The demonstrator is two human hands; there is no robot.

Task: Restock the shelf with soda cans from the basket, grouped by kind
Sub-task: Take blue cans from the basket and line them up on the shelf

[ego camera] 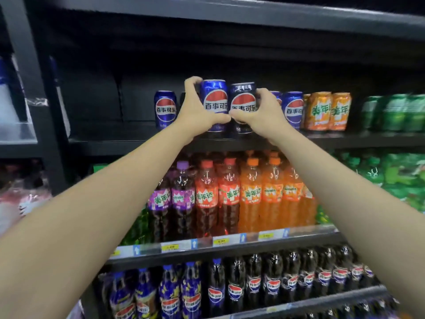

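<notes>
Both arms reach up to the dark metal can shelf (128, 143). The left hand (197, 109) grips a blue aluminium cola can with a red-white-blue roundel (215, 97), fingers curled over its left side and top, thumb across the lower front. The right hand (262, 111) grips a black aluminium cola can with the same roundel (242, 97), fingers round its right side, thumb low on the front. The two cans are upright, touching side by side, thumbs nearly meeting below the labels. Whether their bases rest on the shelf or sit just above it cannot be told.

Left of the held pair stands a single blue cola can (165, 109), upright, near the left hand. Right of the pair, more blue cola cans (293, 110), partly hidden by the right hand. Just beside those, a group of orange soda cans (328, 111), then blurred green cans (391, 112) further right.

Shelf below: plastic bottles in purple (181, 199), red (217, 199) and orange (271, 194), with yellow price tags (220, 241) on the rail. Lowest shelf: dark cola bottles (253, 286). The basket is out of sight.
</notes>
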